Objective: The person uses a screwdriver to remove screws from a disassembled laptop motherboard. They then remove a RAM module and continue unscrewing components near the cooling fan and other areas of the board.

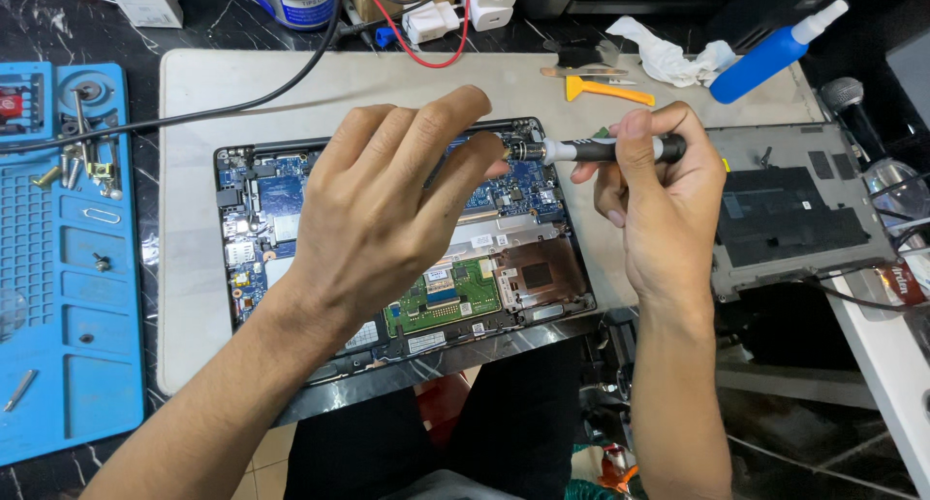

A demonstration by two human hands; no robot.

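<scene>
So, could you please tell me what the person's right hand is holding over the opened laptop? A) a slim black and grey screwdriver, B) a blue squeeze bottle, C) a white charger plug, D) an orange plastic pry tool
A: the right hand grips a slim black and grey screwdriver held level, its tip end at the left hand's fingertips above the opened laptop; the orange pry tool lies untouched on the mat.
</scene>
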